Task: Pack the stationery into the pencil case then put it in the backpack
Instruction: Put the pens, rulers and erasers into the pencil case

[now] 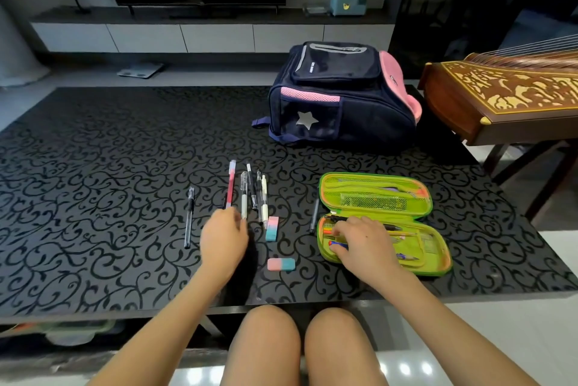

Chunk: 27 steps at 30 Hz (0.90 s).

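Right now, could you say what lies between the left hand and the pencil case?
Head view: far eraser, near eraser, and a dark pen beside the case.

On the surface (93, 198) the backpack (341, 94) stands far, right of centre. The pencil case (344, 180) lies open nearer, to its right. Left of the case lies a row of pens (244, 198), a lone pen (189, 216) further left, and two erasers (272, 229) nearer than the row.
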Each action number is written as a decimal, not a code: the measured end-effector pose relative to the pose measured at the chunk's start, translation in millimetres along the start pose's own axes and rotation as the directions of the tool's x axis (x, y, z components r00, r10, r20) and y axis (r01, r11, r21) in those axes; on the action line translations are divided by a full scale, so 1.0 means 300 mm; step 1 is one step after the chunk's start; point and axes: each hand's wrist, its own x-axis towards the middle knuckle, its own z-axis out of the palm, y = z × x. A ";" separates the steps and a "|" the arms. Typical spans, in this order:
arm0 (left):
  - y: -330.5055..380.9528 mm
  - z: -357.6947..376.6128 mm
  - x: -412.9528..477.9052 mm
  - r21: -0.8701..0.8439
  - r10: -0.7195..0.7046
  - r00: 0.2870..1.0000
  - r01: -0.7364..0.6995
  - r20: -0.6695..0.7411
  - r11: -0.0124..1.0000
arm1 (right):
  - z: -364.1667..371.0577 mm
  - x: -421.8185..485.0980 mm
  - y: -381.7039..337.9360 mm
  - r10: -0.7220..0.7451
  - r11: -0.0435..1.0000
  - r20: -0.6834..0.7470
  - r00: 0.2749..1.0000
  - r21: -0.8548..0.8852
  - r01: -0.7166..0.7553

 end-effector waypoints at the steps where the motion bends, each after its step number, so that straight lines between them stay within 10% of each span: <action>1: -0.021 -0.010 0.015 0.068 -0.042 0.999 0.044 -0.027 0.997 | -0.001 0.000 -0.010 -0.006 1.000 -0.007 1.000 0.009 0.006; 13: -0.116 -0.082 0.084 0.133 -0.123 0.985 0.107 0.119 0.985 | 0.003 -0.079 0.103 0.089 0.984 -0.089 0.992 0.163 -0.073; 17: 0.003 -0.104 0.016 0.044 0.180 0.981 -0.183 0.079 0.982 | 0.017 -0.107 0.217 0.252 0.957 -0.197 0.947 0.198 -0.214; 21: 0.170 -0.034 -0.021 0.050 0.547 0.791 -0.579 0.273 0.814 | 0.031 -0.127 0.298 0.386 0.913 -0.230 0.893 0.236 -0.334; 27: 0.294 0.073 -0.024 0.232 0.630 0.642 -0.758 0.437 0.610 | 0.067 -0.148 0.328 0.406 0.903 -0.200 0.892 0.238 -0.357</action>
